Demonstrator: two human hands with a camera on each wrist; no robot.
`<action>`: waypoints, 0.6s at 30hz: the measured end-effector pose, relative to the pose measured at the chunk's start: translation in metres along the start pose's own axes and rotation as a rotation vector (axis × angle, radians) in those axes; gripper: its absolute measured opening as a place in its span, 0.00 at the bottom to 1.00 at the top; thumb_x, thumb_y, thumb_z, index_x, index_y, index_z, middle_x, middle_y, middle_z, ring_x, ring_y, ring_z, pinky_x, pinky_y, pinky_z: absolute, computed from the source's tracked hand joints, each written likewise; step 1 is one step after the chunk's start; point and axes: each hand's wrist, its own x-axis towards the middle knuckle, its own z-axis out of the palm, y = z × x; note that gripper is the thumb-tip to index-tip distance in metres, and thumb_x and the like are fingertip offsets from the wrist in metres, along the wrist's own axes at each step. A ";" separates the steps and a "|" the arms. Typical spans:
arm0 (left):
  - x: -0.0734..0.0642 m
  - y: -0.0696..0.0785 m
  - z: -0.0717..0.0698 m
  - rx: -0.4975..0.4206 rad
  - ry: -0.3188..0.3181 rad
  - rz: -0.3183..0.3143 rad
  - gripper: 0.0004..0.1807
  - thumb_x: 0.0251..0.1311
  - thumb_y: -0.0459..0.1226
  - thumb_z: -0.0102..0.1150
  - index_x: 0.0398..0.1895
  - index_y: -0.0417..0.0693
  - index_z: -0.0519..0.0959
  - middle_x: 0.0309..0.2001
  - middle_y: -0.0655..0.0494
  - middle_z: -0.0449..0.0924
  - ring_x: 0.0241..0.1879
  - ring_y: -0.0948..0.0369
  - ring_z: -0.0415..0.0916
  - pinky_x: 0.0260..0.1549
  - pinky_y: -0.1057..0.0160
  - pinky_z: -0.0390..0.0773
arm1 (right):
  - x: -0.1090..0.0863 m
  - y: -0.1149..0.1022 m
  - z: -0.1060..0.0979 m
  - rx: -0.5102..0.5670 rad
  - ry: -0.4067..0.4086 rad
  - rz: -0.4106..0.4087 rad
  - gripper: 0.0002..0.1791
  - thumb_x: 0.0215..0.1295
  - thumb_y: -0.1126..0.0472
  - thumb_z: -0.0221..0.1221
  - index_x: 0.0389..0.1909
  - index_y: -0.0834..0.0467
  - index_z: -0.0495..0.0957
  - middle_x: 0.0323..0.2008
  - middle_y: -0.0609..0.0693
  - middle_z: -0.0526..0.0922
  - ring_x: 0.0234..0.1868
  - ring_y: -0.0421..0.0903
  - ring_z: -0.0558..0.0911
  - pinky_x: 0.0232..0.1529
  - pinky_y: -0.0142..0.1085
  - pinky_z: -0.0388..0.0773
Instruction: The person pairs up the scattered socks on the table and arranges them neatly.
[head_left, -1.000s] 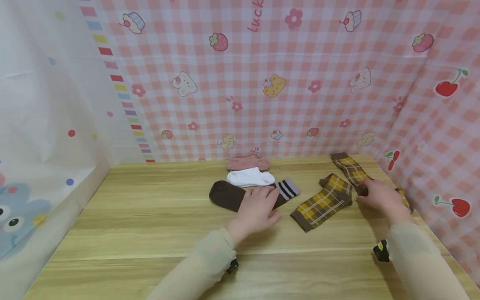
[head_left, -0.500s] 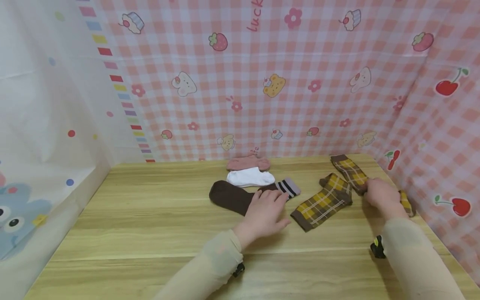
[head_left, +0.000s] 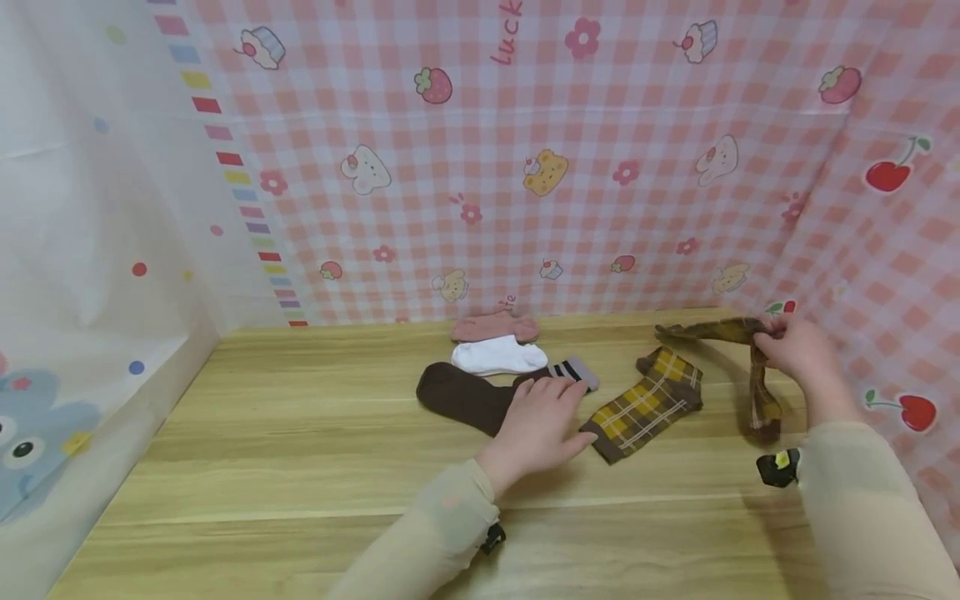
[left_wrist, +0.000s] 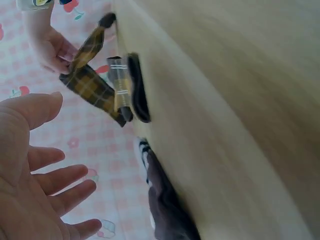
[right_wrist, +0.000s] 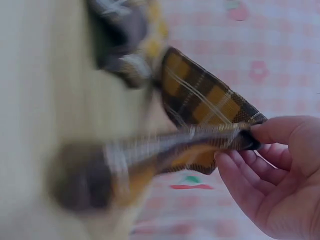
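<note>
My right hand (head_left: 806, 354) pinches a brown and yellow plaid sock (head_left: 757, 375) near its middle, lifted above the table at the right. One end hangs down and the other stretches left, as the right wrist view shows with the sock (right_wrist: 200, 97) folded over at my fingertips (right_wrist: 235, 170). A matching plaid sock (head_left: 648, 404) lies flat on the table just left of it. My left hand (head_left: 536, 429), fingers spread, hovers over a dark brown sock (head_left: 461, 396) with a grey, black-striped cuff (head_left: 577, 372). In the left wrist view that hand (left_wrist: 30, 175) holds nothing.
Behind the dark sock lie a white sock (head_left: 498, 356) and a pink sock (head_left: 495, 326), close together at the table's back edge. The wooden table (head_left: 262, 467) meets pink gingham cloth (head_left: 420, 225) at the back and right, and a white cloth (head_left: 97, 225) at the left.
My right hand has taken hold of the far plaid sock and raised it off the table. My left hand has shifted slightly right, over the dark sock toward the near plaid one.
</note>
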 end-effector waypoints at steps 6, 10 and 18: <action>0.006 0.005 -0.005 -0.054 0.017 0.005 0.36 0.63 0.59 0.58 0.69 0.53 0.68 0.62 0.55 0.74 0.62 0.56 0.69 0.62 0.50 0.66 | -0.005 -0.024 -0.017 0.256 -0.021 0.028 0.24 0.76 0.58 0.48 0.55 0.77 0.62 0.46 0.69 0.71 0.30 0.39 0.80 0.33 0.33 0.83; 0.006 0.004 -0.009 -0.070 0.028 0.006 0.34 0.63 0.59 0.59 0.67 0.54 0.70 0.60 0.55 0.75 0.61 0.56 0.70 0.61 0.50 0.67 | -0.009 -0.044 -0.017 0.415 -0.043 0.003 0.21 0.76 0.59 0.49 0.53 0.76 0.61 0.44 0.61 0.70 0.30 0.33 0.79 0.38 0.32 0.83; 0.005 -0.007 -0.018 -0.142 0.061 -0.022 0.36 0.62 0.56 0.62 0.68 0.49 0.69 0.59 0.51 0.76 0.59 0.54 0.72 0.58 0.51 0.71 | -0.014 -0.073 -0.001 0.727 -0.143 -0.081 0.08 0.75 0.67 0.49 0.42 0.72 0.67 0.36 0.49 0.75 0.33 0.37 0.82 0.38 0.31 0.83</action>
